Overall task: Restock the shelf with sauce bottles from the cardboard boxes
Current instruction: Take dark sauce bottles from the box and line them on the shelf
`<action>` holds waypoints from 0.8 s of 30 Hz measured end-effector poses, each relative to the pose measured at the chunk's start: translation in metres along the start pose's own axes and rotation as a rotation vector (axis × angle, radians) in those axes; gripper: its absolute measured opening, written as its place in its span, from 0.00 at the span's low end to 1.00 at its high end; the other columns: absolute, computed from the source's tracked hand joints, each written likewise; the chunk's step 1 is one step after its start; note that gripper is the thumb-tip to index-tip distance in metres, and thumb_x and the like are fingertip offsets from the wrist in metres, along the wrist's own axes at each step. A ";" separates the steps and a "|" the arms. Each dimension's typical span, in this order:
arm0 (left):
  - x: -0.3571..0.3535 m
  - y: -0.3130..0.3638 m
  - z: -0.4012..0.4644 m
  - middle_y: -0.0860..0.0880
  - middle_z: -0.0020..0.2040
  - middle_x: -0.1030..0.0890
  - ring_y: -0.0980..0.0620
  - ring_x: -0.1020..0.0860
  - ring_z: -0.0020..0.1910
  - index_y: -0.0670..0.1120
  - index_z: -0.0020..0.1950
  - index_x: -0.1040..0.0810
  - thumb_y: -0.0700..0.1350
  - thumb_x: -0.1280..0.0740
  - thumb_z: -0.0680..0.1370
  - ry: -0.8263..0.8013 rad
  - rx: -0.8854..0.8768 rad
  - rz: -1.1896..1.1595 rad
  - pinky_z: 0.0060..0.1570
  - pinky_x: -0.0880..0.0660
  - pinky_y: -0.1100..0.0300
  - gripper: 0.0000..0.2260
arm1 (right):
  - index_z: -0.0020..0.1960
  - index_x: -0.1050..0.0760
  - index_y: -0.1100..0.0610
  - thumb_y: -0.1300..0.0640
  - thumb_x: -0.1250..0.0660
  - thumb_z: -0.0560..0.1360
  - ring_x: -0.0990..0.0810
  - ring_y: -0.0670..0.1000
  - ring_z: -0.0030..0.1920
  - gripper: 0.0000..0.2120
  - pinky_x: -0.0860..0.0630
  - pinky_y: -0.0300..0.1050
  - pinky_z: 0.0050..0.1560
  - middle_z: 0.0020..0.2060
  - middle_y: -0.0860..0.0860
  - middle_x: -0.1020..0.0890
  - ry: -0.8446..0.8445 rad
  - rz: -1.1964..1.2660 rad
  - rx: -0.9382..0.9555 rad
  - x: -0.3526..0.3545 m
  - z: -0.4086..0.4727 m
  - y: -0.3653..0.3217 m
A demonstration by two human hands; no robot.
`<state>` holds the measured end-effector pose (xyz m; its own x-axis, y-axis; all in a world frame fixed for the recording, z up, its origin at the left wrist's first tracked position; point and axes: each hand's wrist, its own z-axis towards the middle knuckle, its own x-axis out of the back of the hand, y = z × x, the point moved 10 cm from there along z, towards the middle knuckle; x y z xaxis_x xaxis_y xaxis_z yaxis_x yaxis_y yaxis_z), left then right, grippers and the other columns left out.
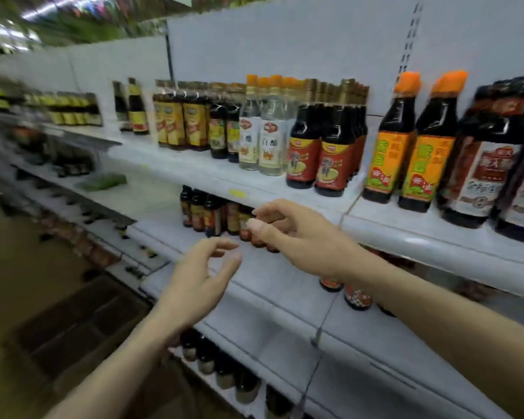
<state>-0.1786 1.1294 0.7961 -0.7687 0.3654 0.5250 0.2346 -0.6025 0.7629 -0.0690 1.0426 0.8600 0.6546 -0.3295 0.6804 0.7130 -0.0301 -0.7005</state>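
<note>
While the head camera blurs most of the left side, I can see both hands raised in front of the white shelf (285, 189). My left hand (200, 279) hangs in the air with fingers loosely curled and apart, holding nothing. My right hand (297, 234) is above and to the right of it, thumb and forefinger drawn close together, nothing visibly between them; its fingertips sit just in front of a row of small dark sauce bottles (212, 211) on the second shelf. Above the right hand, on the top shelf, stand clear vinegar bottles (262, 137) and beside them dark bottles with red labels (318, 152). Further right of that hand are two dark bottles with orange caps (412, 140), then larger dark bottles (490, 158) at the frame edge. Below the left hand, more dark bottles (221, 373) stand on a lower shelf. Left of and beneath that hand, brown cardboard boxes (73, 328) lie on the floor, too blurred to show their contents.
</note>
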 end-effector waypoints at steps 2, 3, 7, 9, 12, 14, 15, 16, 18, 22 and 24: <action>0.045 -0.033 -0.017 0.59 0.57 0.25 0.61 0.27 0.57 0.57 0.59 0.26 0.55 0.38 0.79 0.013 0.051 0.052 0.53 0.31 0.67 0.10 | 0.66 0.29 0.48 0.38 0.40 0.77 0.23 0.41 0.57 0.22 0.26 0.37 0.56 0.57 0.40 0.23 -0.063 -0.007 0.027 -0.044 0.016 -0.026; 0.069 -0.049 -0.026 0.59 0.56 0.25 0.60 0.27 0.57 0.57 0.58 0.27 0.54 0.37 0.79 0.026 0.065 0.093 0.54 0.30 0.64 0.09 | 0.66 0.29 0.47 0.37 0.41 0.77 0.24 0.40 0.57 0.22 0.26 0.35 0.54 0.57 0.39 0.24 -0.085 -0.012 0.044 -0.065 0.025 -0.038; 0.157 -0.113 -0.061 0.59 0.53 0.23 0.61 0.25 0.54 0.55 0.55 0.24 0.50 0.35 0.79 0.091 0.128 0.222 0.47 0.32 0.74 0.06 | 0.65 0.30 0.46 0.37 0.44 0.78 0.24 0.37 0.49 0.21 0.26 0.28 0.41 0.54 0.37 0.25 -0.192 0.003 0.121 -0.151 0.057 -0.088; 0.196 -0.145 -0.076 0.61 0.51 0.24 0.65 0.26 0.50 0.56 0.53 0.24 0.49 0.35 0.78 0.114 0.169 0.273 0.44 0.33 0.78 0.05 | 0.62 0.30 0.46 0.40 0.45 0.79 0.25 0.34 0.44 0.16 0.28 0.26 0.37 0.54 0.40 0.24 -0.249 0.039 0.136 -0.194 0.073 -0.108; 0.243 -0.185 -0.089 0.60 0.51 0.24 0.69 0.28 0.48 0.55 0.54 0.24 0.49 0.35 0.79 0.130 0.214 0.329 0.43 0.34 0.79 0.06 | 0.57 0.31 0.44 0.41 0.45 0.80 0.26 0.30 0.40 0.11 0.30 0.26 0.36 0.50 0.39 0.24 -0.322 0.056 0.165 -0.251 0.098 -0.136; 0.270 -0.211 -0.093 0.60 0.50 0.24 0.69 0.28 0.47 0.55 0.54 0.23 0.49 0.35 0.78 0.159 0.238 0.337 0.43 0.34 0.79 0.05 | 0.60 0.30 0.44 0.38 0.45 0.78 0.25 0.34 0.50 0.15 0.28 0.30 0.46 0.54 0.39 0.23 -0.347 0.055 0.189 -0.284 0.116 -0.150; 0.282 -0.225 -0.093 0.60 0.50 0.24 0.68 0.28 0.48 0.55 0.54 0.23 0.49 0.35 0.78 0.178 0.254 0.330 0.43 0.34 0.78 0.05 | 0.61 0.29 0.44 0.38 0.45 0.78 0.24 0.36 0.53 0.17 0.28 0.32 0.49 0.55 0.39 0.23 -0.363 0.063 0.197 -0.300 0.126 -0.156; 0.292 -0.240 -0.094 0.60 0.50 0.24 0.68 0.27 0.49 0.56 0.54 0.23 0.49 0.34 0.78 0.190 0.275 0.319 0.44 0.34 0.78 0.05 | 0.63 0.29 0.45 0.38 0.44 0.78 0.24 0.38 0.55 0.18 0.29 0.32 0.51 0.55 0.39 0.23 -0.384 0.073 0.199 -0.316 0.137 -0.159; 0.310 -0.271 -0.096 0.62 0.51 0.24 0.68 0.26 0.51 0.58 0.53 0.23 0.50 0.34 0.78 0.205 0.311 0.284 0.45 0.33 0.78 0.05 | 0.64 0.29 0.46 0.38 0.44 0.78 0.24 0.39 0.55 0.19 0.29 0.31 0.50 0.53 0.37 0.24 -0.425 0.075 0.207 -0.348 0.159 -0.166; 0.362 -0.341 -0.088 0.61 0.50 0.21 0.65 0.23 0.50 0.60 0.50 0.23 0.48 0.33 0.78 0.344 0.380 0.174 0.49 0.27 0.70 0.06 | 0.64 0.29 0.46 0.37 0.44 0.77 0.24 0.40 0.56 0.20 0.28 0.37 0.56 0.56 0.39 0.23 -0.491 0.100 0.224 -0.415 0.223 -0.177; 0.388 -0.374 -0.078 0.60 0.49 0.20 0.66 0.23 0.49 0.60 0.49 0.23 0.46 0.34 0.78 0.422 0.421 0.159 0.48 0.26 0.71 0.07 | 0.65 0.28 0.46 0.36 0.44 0.77 0.24 0.41 0.57 0.22 0.27 0.40 0.58 0.57 0.40 0.23 -0.514 0.126 0.239 -0.448 0.263 -0.185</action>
<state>-0.6109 1.4412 0.6845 -0.8539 -0.0706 0.5156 0.5145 -0.2633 0.8160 -0.4284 1.4442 0.7412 0.7333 0.1855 0.6541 0.6197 0.2136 -0.7552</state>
